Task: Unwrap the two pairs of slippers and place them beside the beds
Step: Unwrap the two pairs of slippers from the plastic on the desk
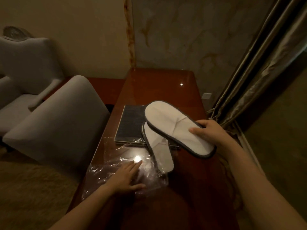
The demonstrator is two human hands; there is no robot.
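My right hand grips a white slipper with dark trim and holds it above the wooden desk. A second white slipper hangs just under the first one, its toe end reaching the clear plastic wrapper. The wrapper lies crumpled on the desk's near left part. My left hand rests flat on that wrapper with straight fingers. No other pair of slippers is in sight.
A dark folder or tray lies on the desk behind the slippers. A grey chair stands at the desk's left, a grey armchair further back. Heavy curtains hang at the right. Carpet covers the floor at lower left.
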